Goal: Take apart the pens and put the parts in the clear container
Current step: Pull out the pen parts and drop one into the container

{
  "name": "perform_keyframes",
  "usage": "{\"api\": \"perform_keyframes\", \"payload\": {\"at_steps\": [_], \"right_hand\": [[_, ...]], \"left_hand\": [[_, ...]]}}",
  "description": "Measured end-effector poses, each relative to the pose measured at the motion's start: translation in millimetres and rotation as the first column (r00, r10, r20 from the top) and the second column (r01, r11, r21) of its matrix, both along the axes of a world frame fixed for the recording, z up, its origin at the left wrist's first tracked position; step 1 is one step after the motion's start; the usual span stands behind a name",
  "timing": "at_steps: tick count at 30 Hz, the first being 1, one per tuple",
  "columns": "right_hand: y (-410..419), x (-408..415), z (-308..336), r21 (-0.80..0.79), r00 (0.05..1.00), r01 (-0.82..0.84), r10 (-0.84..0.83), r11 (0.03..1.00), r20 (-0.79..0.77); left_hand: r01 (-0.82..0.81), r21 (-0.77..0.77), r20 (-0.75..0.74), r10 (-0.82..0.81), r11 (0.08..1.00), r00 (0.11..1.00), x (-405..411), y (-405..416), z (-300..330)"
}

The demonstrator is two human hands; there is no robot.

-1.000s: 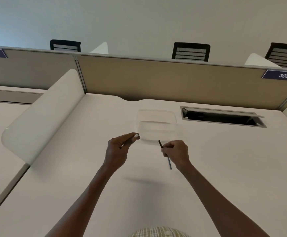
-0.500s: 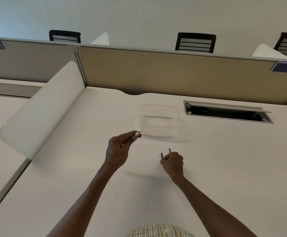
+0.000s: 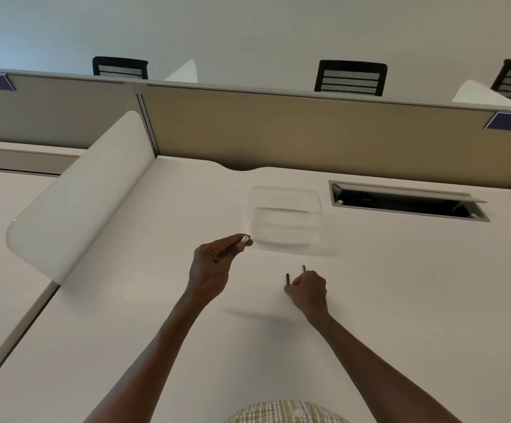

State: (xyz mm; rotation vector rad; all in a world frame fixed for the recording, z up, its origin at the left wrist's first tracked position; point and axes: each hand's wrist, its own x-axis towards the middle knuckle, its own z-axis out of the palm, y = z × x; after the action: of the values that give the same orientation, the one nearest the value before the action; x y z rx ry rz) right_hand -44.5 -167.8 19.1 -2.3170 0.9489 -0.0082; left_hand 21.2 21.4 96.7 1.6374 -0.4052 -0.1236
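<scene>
A clear container [image 3: 284,219] sits on the white desk [image 3: 400,300], ahead of both hands; nothing is visible inside it. My left hand [image 3: 211,267] is raised just left of the container's near corner and pinches a small white pen part [image 3: 244,239] between thumb and fingers. My right hand [image 3: 307,290] rests low on the desk, nearer to me than the container, closed on dark pen parts. Two thin dark ends [image 3: 287,278] stick up out of its fist.
A tan partition [image 3: 309,132] closes the desk's far side. An open cable hatch [image 3: 406,201] lies right of the container. A white rounded side divider [image 3: 74,203] stands on the left. Chair backs show beyond the partition.
My right hand has dropped from beside the container down onto the desk and drawn toward me; a second dark end now shows from it. My left hand has stayed put.
</scene>
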Motion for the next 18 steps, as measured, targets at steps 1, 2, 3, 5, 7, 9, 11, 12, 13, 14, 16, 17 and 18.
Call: {"api": "perform_keyframes", "payload": {"at_steps": [1, 2, 3, 5, 7, 9, 11, 12, 13, 14, 16, 17, 18], "right_hand": [[-0.7, 0.5, -0.6, 0.012, 1.0, 0.006, -0.006, 1.0, -0.006], [-1.0, 0.5, 0.6, 0.03, 1.0, 0.011, -0.01, 0.999, -0.017], [-1.4, 0.9, 1.2, 0.049, 1.0, 0.015, -0.014, 0.999, -0.018], [-2.3, 1.4, 1.8, 0.074, 0.999, 0.033, -0.033, 0.997, -0.007], [-2.6, 0.8, 3.2, 0.079, 0.999, 0.038, -0.039, 0.996, 0.012], [-2.4, 0.5, 6.1, 0.09, 0.999, 0.036, -0.039, 0.995, 0.034], [-2.9, -0.3, 11.6, 0.131, 0.994, 0.068, -0.078, 0.989, 0.075], [-2.8, -1.0, 15.8, 0.153, 0.99, 0.089, -0.104, 0.984, 0.093], [-2.9, -1.0, 18.9, 0.171, 0.987, 0.103, -0.123, 0.98, 0.107], [-2.4, -0.7, 22.6, 0.19, 0.984, 0.108, -0.132, 0.976, 0.12], [0.3, 0.9, 31.0, 0.297, 0.977, 0.085, -0.138, 0.951, 0.165], [3.0, 1.4, 36.3, 0.419, 0.968, 0.058, -0.154, 0.906, 0.2], [6.1, 1.9, 41.9, 0.559, 0.96, 0.021, -0.173, 0.829, 0.22]], "left_hand": [[0.0, 0.0, 0.001, 0.0, 1.0, 1.0, 0.0, -0.2, 0.4], [0.0, 0.0, 0.001, 0.0, 1.0, 1.0, -0.1, -0.4, 0.8], [-0.002, 0.002, 0.0, 0.002, 1.0, 1.0, -0.2, -0.5, 1.2], [-0.003, 0.013, 0.0, 0.003, 1.0, 1.0, -0.4, -0.7, 1.3], [-0.001, 0.031, 0.009, 0.0, 1.0, 1.0, -1.2, -1.2, 1.5], [-0.002, 0.036, 0.017, 0.001, 0.999, 1.0, -2.3, -1.9, 2.5], [-0.002, 0.049, 0.028, 0.0, 0.999, 1.0, -3.6, -2.8, 4.0], [-0.001, 0.063, 0.037, -0.001, 0.998, 0.999, -4.5, -3.2, 4.9], [0.0, 0.072, 0.046, -0.003, 0.997, 0.999, -5.5, -3.7, 5.8], [-0.001, 0.077, 0.055, -0.004, 0.997, 0.999, -6.6, -4.2, 6.9], [-0.003, 0.081, 0.067, -0.003, 0.997, 0.998, -8.4, -5.4, 9.6], [-0.002, 0.082, 0.069, -0.004, 0.997, 0.998, -9.3, -6.1, 11.0], [0.0, 0.083, 0.069, -0.005, 0.997, 0.998, -10.2, -7.0, 12.5]]}}
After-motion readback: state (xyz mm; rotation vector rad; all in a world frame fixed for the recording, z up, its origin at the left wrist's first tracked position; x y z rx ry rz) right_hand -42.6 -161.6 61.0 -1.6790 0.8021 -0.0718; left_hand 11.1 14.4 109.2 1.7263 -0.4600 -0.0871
